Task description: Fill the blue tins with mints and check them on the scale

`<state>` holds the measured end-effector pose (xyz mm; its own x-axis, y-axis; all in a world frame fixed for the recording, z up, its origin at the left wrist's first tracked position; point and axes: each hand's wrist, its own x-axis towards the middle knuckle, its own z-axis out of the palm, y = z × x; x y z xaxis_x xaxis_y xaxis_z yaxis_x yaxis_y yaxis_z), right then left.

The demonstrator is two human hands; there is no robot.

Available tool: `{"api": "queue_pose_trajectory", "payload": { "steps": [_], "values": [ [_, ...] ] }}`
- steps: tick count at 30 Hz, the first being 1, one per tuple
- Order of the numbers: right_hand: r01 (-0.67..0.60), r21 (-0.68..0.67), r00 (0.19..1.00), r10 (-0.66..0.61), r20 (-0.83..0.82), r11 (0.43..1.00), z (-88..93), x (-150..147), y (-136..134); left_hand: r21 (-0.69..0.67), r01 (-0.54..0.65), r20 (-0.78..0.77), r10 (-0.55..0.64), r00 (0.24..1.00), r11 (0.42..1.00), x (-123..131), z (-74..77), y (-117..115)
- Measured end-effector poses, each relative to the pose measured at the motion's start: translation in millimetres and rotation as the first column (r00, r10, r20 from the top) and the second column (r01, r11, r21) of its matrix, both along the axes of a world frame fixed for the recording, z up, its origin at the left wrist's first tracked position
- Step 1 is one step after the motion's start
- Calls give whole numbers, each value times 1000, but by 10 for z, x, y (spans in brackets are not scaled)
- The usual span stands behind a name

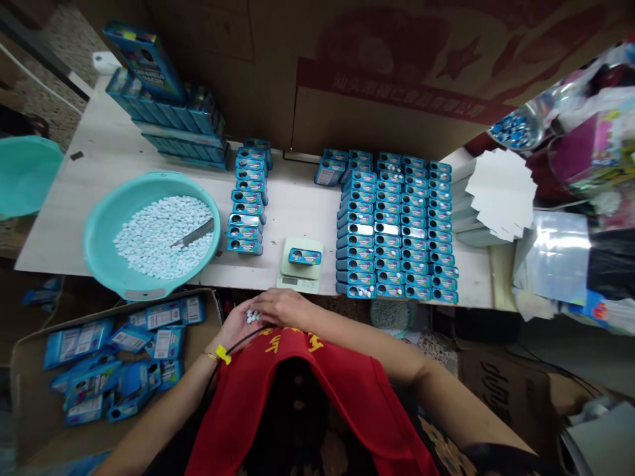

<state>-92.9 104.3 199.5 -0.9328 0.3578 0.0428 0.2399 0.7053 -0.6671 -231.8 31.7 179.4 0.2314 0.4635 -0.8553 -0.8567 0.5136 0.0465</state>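
My left hand [235, 328] is cupped, palm up, close to the red apron, with a small heap of white candies [253, 316] in it. Over that palm lies my right hand [284, 308], fingers together and curled down at the candies; what its fingertips hold is hidden. Just beyond both hands, a small blue candy box [304, 256] stands on a pale green scale [299, 285]. To the left, a turquoise basin [94, 248] contains many loose white candies and a metal scoop [194, 233].
Right of the scale stand several tight rows of blue boxes [380, 228], some with candies on top. Another column of boxes [247, 198] is left of it. An open carton [30, 396] below holds more boxes. White card stacks [501, 192] and a big cardboard box [397, 86] border the table.
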Motion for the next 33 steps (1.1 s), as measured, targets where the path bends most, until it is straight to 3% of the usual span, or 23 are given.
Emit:
{"api": "queue_pose_trajectory", "payload": {
  "steps": [2, 4, 5, 6, 9, 11, 13, 15, 17, 18, 19, 20, 22, 23, 24, 28, 30, 33],
  "values": [
    [320, -16, 931, -318, -177, 947, -52, 220, 63, -9, -12, -47, 11, 999, 1000, -5, -28, 28],
    [649, -64, 719, -638, -274, 758, -155, 489, 153, -9, -18, -78, 17, 997, 1000, -26, -27, 78],
    [741, -91, 623, -732, -276, 665, -224, 619, 206, 14, -22, -75, 23, 997, 1000, -54, -9, 118],
    [774, -114, 583, -771, -257, 623, -301, 731, 262, 51, -40, -64, 43, 997, 998, -102, 23, 170],
    [727, -204, 640, -755, -143, 656, -542, 904, 424, 179, -181, -93, 200, 975, 967, -416, 183, 392],
    [699, -273, 666, -740, -87, 661, -668, 891, 503, 241, -307, -230, 361, 904, 921, -756, 312, 561],
    [684, -309, 679, -731, -60, 661, -748, 843, 550, 280, -392, -438, 480, 760, 876, -1107, 421, 693],
    [669, -317, 697, -715, -47, 673, -795, 813, 573, 289, -445, -639, 517, 570, 848, -1347, 491, 758],
    [658, -320, 705, -707, -56, 682, -823, 803, 587, 311, -474, -753, 518, 406, 824, -1382, 520, 749],
    [651, -317, 709, -702, -69, 689, -823, 795, 594, 331, -466, -765, 523, 376, 820, -1316, 520, 725],
    [648, -299, 713, -696, -86, 701, -806, 777, 600, 372, -429, -747, 540, 387, 823, -1202, 509, 696],
    [643, -262, 723, -683, -103, 720, -765, 745, 604, 402, -373, -694, 544, 471, 836, -1052, 484, 670],
    [618, -127, 766, -630, -126, 776, -587, 639, 599, 366, -217, -481, 384, 788, 905, -708, 391, 650],
    [593, -35, 796, -592, -125, 804, -452, 570, 588, 325, -163, -355, 280, 892, 931, -543, 328, 660],
    [553, 61, 831, -545, -113, 831, -296, 495, 570, 290, -139, -251, 215, 944, 947, -398, 260, 682],
    [325, 339, 933, -359, 41, 883, 258, 234, 488, 252, -170, -63, 191, 979, 953, -60, 60, 808],
    [277, 395, 931, -347, 117, 876, 356, 187, 475, 270, -178, -35, 195, 980, 946, -2, 19, 854],
    [280, 437, 903, -389, 183, 855, 357, 238, 468, 271, -160, -38, 177, 984, 949, 34, -16, 890]
  ]
}}
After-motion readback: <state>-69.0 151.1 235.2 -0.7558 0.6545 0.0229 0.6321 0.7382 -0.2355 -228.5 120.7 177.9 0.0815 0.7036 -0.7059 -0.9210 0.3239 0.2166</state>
